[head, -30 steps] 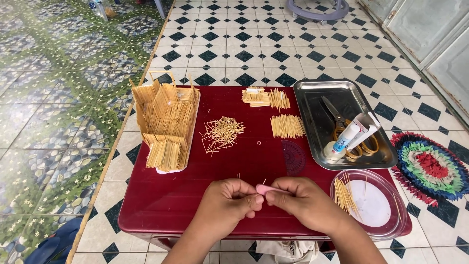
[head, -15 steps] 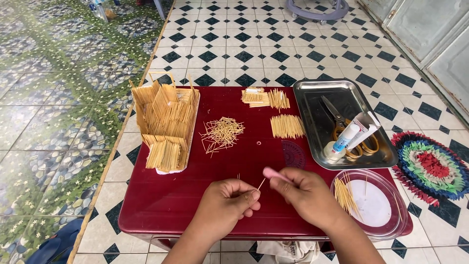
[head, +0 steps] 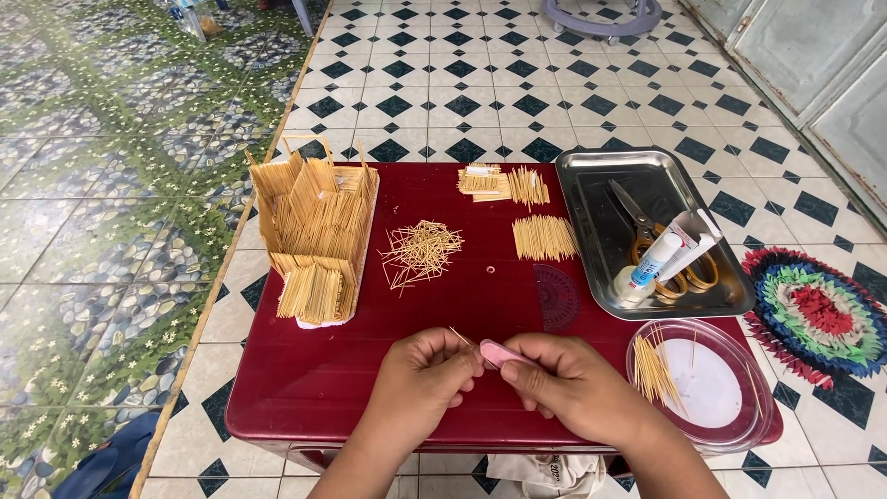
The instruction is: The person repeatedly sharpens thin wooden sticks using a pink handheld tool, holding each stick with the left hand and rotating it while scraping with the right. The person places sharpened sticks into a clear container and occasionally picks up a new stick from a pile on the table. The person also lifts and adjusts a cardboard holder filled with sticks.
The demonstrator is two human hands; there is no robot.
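My left hand (head: 420, 379) pinches a thin wooden toothpick (head: 460, 336) over the near edge of the dark red table (head: 314, 388). My right hand (head: 573, 383) holds a small pink tool (head: 497, 352) against that toothpick, right beside my left fingertips. A half-built model made of toothpicks (head: 316, 226) stands at the table's left. A loose heap of toothpicks (head: 420, 249) lies in the middle, and a neat row of toothpicks (head: 543, 237) lies to its right.
A steel tray (head: 601, 176) at the right holds scissors (head: 647, 231) and a glue bottle (head: 651, 268). A clear round lid (head: 711, 383) with toothpicks sits at the near right. A clear protractor (head: 557, 298) lies on the table. Small bundles (head: 504, 182) lie at the back. A colourful rug (head: 818, 310) lies on the tiled floor.
My right hand lifted away with the pink tool half a second ago, then came back against the toothpick in my left hand.
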